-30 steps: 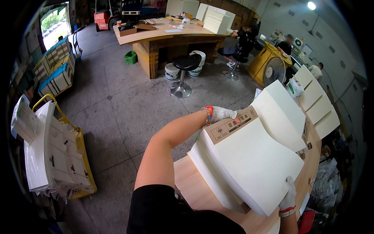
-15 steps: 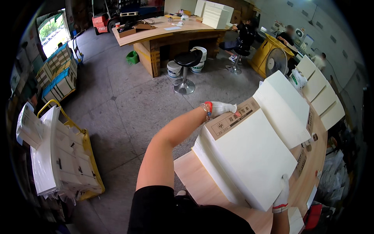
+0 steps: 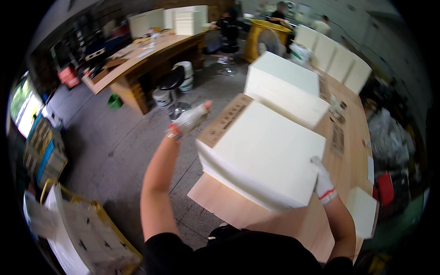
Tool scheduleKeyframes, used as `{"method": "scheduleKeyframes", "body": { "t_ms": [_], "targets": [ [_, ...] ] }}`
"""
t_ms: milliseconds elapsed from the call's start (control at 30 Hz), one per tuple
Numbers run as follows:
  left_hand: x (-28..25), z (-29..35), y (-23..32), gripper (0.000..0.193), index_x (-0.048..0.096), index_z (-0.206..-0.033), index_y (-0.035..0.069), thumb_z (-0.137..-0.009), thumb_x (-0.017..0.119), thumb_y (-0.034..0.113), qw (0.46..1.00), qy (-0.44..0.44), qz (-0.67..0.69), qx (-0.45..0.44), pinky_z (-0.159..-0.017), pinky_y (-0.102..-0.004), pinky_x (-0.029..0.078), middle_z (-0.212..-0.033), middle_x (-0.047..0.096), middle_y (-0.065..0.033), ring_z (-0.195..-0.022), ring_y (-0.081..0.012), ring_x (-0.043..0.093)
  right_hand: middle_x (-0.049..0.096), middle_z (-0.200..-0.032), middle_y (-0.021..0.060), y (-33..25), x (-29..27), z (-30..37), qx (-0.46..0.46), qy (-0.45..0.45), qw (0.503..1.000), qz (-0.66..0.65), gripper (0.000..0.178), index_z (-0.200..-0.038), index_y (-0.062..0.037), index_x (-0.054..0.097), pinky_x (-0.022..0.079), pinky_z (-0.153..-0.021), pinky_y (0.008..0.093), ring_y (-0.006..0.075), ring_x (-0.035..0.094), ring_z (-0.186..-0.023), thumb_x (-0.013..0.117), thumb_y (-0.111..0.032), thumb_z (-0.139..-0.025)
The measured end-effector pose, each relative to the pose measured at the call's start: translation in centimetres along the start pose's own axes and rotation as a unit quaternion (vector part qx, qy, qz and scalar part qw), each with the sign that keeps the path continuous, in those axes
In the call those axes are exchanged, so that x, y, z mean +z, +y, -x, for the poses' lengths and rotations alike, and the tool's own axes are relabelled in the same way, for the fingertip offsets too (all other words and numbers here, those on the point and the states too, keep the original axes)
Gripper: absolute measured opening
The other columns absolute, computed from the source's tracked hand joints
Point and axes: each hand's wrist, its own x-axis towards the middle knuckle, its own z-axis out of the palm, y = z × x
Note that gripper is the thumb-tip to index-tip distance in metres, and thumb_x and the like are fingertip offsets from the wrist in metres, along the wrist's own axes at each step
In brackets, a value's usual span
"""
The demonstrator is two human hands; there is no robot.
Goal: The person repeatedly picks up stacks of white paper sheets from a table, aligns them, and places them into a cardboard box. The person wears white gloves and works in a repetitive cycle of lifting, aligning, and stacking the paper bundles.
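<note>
A thick stack of white paper lies on the wooden table, with a brown printed strip along its left edge. My left hand, in a white glove with bare fingertips, is off the stack, in the air to its left. Its fingers are stretched out and slightly blurred, holding nothing. At the stack's right edge, my right hand, gloved too, has its thumb on the top sheet and the other fingers down the side, partly hidden. Behind stands a second white paper stack, close against the first.
The wooden table curves up the right side, bearing another brown printed piece and a small white stack. White boards lean at its far end. Left are a loaded yellow trolley and a black stool. People work farther back.
My left hand has let go of the brown strip edge and moved left, away from the stack. My right hand stays at the right edge. The whole view has swung round to the right.
</note>
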Motion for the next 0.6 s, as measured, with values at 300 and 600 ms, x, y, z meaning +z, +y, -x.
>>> {"method": "scheduleKeyframes", "body": {
  "t_ms": [300, 600],
  "targets": [
    [1.1, 2.4, -5.1, 0.05, 0.044, -0.127, 0.001, -0.093, 0.039, 0.039, 0.907, -0.1, 0.405, -0.064, -0.088, -0.0324, 0.048, -0.119, 0.055, -0.0159, -0.106, -0.0216, 0.058, 0.057, -0.109, 0.0069, -0.1, 1.2, 0.3, -0.007, -0.009, 1.0, -0.016, 0.039, -0.116, -0.0057, 0.049, 0.046, -0.089, 0.0356, 0.0188, 0.055, -0.102, 0.06, -0.027, -0.085],
    [-0.5, 3.9, -5.0, 0.057, 0.043, -0.127, 0.003, -0.09, 0.047, 0.047, 0.939, 0.067, 0.329, 0.073, -0.096, -0.038, 0.04, -0.124, 0.051, -0.0138, -0.112, -0.0258, 0.051, 0.056, -0.112, 0.0096, -1.1, -14.0, 1.8, -0.289, 0.137, 0.935, 0.155, 0.034, -0.12, -0.0071, 0.048, 0.049, -0.08, 0.0397, 0.0227, 0.057, -0.097, 0.051, -0.023, -0.091]
  ]
}}
